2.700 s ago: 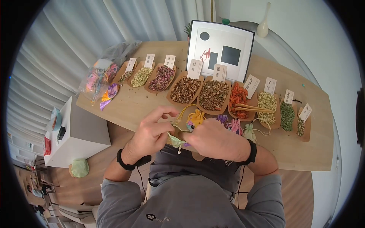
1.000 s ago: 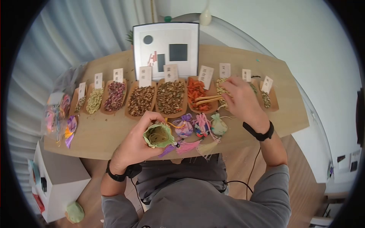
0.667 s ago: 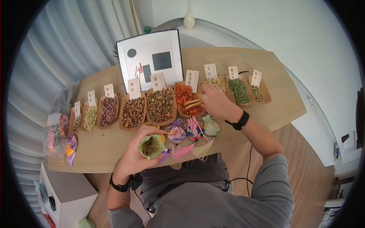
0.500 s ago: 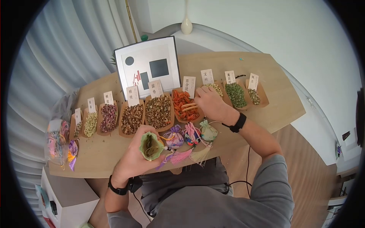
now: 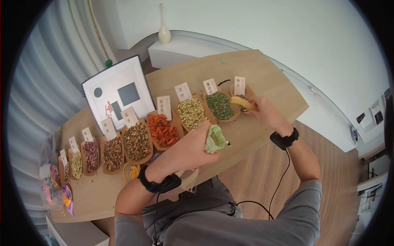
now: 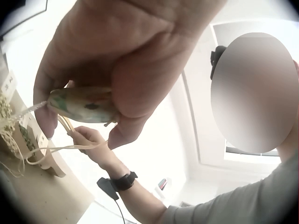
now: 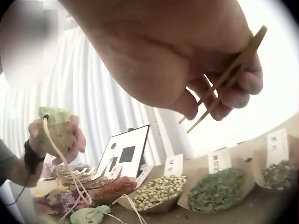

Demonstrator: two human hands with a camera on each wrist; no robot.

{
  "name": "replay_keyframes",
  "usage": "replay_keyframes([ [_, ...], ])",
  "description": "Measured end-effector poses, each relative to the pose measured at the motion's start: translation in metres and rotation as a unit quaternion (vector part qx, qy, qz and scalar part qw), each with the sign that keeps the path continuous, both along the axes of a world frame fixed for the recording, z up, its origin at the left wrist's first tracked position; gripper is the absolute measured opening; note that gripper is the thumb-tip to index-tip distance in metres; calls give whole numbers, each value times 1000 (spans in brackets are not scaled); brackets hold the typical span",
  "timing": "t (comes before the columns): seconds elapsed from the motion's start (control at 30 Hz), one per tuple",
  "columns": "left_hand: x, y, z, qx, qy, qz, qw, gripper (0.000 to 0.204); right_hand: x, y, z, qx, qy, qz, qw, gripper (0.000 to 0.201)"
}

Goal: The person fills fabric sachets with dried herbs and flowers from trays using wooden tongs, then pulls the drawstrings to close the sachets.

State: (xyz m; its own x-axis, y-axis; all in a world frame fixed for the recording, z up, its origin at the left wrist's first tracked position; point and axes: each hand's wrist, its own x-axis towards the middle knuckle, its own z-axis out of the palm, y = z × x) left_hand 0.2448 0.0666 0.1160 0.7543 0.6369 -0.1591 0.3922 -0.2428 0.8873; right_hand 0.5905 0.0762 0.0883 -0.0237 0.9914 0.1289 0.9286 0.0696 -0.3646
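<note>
My left hand (image 5: 191, 151) grips a pale green drawstring pouch (image 5: 214, 139), its mouth open and facing up. The pouch is over the front of the table, just in front of the tray of pale yellow-green buds (image 5: 191, 114). In the left wrist view thumb and fingers curl round the pouch (image 6: 86, 106), and its cords hang loose. My right hand (image 5: 271, 115) holds wooden tongs (image 5: 242, 102) between thumb and fingers. Their tips overlap the small rightmost tray of dried herbs (image 7: 278, 175) in the head view. The right wrist view shows the tongs (image 7: 224, 81) with tips slightly apart.
Paper trays of dried herbs with label cards line the table (image 5: 283, 96), among them orange-red petals (image 5: 164, 130) and green leaves (image 5: 219, 105). Behind stands a framed board (image 5: 119, 92). Small tasselled sachets, including a green one (image 7: 88, 214), lie in front. A plastic bag (image 5: 49, 188) sits far left.
Both hands were at the pouch; then my right hand took the tongs from the orange-red petal tray and carried them right to the end tray. My left hand followed rightward with the pouch.
</note>
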Motion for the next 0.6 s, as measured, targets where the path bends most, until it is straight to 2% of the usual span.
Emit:
replay_keyframes([
  [0.17, 57, 31, -42, 75, 16, -51, 996, 64, 19, 1, -2, -80, 19, -20, 996, 24],
  [0.23, 71, 36, -60, 91, 20, -55, 994, 66, 25, 11, -19, 39, -44, 40, 997, 19],
  [0.33, 87, 43, -91, 134, 2, -35, 990, 68, 15, 29, -24, 42, -69, 38, 996, 19],
  [0.4, 91, 48, -110, 180, 34, -67, 981, 80, 13, 45, -29, 19, -92, 47, 994, 19],
  [0.5, 92, 44, -106, 146, 49, -56, 987, 68, 11, 69, -40, -14, -124, 60, 990, 18],
  [0.6, 95, 40, -108, 122, 55, -49, 990, 66, 15, 89, -55, -40, -154, 54, 986, 17],
])
